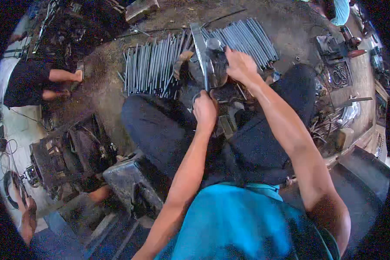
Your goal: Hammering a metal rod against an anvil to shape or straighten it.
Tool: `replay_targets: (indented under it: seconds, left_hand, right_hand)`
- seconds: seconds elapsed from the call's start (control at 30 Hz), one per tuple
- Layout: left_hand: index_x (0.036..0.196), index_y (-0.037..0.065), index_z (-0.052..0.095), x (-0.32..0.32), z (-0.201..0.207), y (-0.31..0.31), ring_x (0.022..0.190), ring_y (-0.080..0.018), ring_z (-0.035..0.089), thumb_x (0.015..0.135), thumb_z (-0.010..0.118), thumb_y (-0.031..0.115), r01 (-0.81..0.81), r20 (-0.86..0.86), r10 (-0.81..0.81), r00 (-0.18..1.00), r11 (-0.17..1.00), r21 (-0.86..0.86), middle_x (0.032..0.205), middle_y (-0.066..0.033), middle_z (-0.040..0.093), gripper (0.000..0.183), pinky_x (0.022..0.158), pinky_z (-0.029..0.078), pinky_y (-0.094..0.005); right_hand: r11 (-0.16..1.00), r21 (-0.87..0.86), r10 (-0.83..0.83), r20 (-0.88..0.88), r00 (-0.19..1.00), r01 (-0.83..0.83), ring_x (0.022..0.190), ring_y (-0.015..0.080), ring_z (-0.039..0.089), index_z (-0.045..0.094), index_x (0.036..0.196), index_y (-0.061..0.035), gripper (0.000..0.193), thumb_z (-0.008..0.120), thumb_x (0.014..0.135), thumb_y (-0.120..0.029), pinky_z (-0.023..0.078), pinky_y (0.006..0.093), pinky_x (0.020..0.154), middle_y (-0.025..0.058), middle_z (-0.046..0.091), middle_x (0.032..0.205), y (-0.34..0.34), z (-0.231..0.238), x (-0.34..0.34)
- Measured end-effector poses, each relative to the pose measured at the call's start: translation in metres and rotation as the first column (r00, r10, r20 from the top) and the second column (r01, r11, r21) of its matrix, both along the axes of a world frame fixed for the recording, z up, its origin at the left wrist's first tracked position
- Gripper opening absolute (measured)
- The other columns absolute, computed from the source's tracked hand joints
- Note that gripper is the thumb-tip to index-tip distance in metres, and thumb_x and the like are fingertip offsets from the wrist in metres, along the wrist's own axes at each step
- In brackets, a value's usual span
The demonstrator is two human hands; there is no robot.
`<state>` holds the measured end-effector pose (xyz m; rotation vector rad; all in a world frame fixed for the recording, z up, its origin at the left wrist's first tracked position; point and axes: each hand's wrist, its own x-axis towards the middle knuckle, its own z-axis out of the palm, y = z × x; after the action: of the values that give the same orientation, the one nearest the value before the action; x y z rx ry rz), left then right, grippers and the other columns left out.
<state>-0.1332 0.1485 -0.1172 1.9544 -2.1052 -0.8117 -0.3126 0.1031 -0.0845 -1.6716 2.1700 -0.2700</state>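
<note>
My left hand (205, 109) is closed round the narrow lower end of a long flat metal blade (200, 45), which points away from me. Toward the far end the blade widens and shines. In my closed right hand (242, 67) is a hammer (213, 44), its round head just right of the blade. Whether the head touches the blade I cannot tell. Below both lies a dark block (219, 71), partly hidden by the blade and my hands. Metal rods lie in a left row (149, 65) and a right row (247, 41) beyond my knees.
My bent legs (160, 125) flank the work spot. A dark block-like seat (132, 177) stands at the left, near a dark machine (80, 147). Another person's legs (60, 76) show at far left. Tools and scrap metal (327, 123) lie at the right, beside a bench vise-like device (333, 45).
</note>
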Motion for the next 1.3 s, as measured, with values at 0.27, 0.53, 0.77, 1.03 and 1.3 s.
replay_targets:
  seconds: [0.27, 0.53, 0.77, 1.03, 1.3]
  left_hand:
    - [0.113, 0.0, 0.045, -0.001, 0.022, -0.011, 0.091, -0.0477, 0.062, 0.097, 0.043, 0.04, -0.085, 0.031, 0.08, 0.996, 0.975, 0.206, 0.092, -0.0298, 0.065, 0.043, 0.081, 0.047, -0.0551]
    - [0.094, -0.001, 0.053, 0.004, -0.001, -0.008, 0.072, -0.0479, 0.063, 0.095, 0.049, 0.035, 0.055, 0.039, -0.052, 0.998, 0.996, -0.072, 0.075, -0.0291, 0.064, 0.037, 0.065, 0.05, -0.0562]
    - [0.084, -0.003, 0.055, 0.006, -0.007, -0.009, 0.073, -0.0516, 0.059, 0.095, 0.049, 0.031, 0.005, -0.149, -0.01, 0.989, 0.999, -0.04, 0.076, -0.0331, 0.06, 0.037, 0.067, 0.046, -0.0563]
    - [0.08, -0.006, 0.058, 0.012, -0.024, -0.015, 0.073, -0.0503, 0.059, 0.095, 0.051, 0.028, 0.012, -0.258, -0.034, 0.965, 0.996, -0.086, 0.076, -0.0337, 0.06, 0.037, 0.068, 0.046, -0.0545]
    - [0.084, -0.007, 0.06, 0.024, -0.048, -0.018, 0.081, -0.0491, 0.06, 0.096, 0.049, 0.027, -0.078, -0.37, 0.094, 0.924, 0.995, 0.058, 0.081, -0.0308, 0.062, 0.038, 0.071, 0.045, -0.0525]
  right_hand:
    - [0.778, -0.608, -0.017, 0.231, 0.973, 0.158, 0.084, 0.0439, 0.062, 0.049, 0.116, 0.0007, 0.054, 0.067, 0.068, -0.016, 0.051, 0.0507, 0.073, 0.0261, 0.063, 0.088, -0.014, 0.053, 0.009]
    - [0.995, -0.071, -0.069, 0.094, 0.993, 0.076, 0.089, 0.0427, 0.063, 0.045, 0.123, -0.0016, 0.054, 0.06, 0.072, -0.011, 0.052, 0.0507, 0.077, 0.0248, 0.064, 0.093, -0.007, -0.031, 0.009]
    - [0.863, -0.488, -0.049, 0.18, 0.983, 0.132, 0.08, 0.0423, 0.063, 0.05, 0.119, -0.0056, 0.054, 0.064, 0.068, -0.015, 0.052, 0.0499, 0.072, 0.0221, 0.065, 0.084, -0.012, 0.048, 0.015]
    - [0.991, -0.107, -0.072, 0.073, 0.995, 0.079, 0.086, 0.0448, 0.063, 0.047, 0.12, 0.0007, 0.054, 0.065, 0.071, -0.015, 0.051, 0.0503, 0.078, 0.0266, 0.064, 0.091, -0.005, -0.001, 0.011]
    - [0.906, -0.347, -0.188, 0.19, 0.964, 0.245, 0.09, 0.0452, 0.061, 0.048, 0.115, 0.0035, 0.052, 0.066, 0.07, -0.016, 0.05, 0.0481, 0.079, 0.027, 0.063, 0.094, -0.009, 0.036, -0.002]
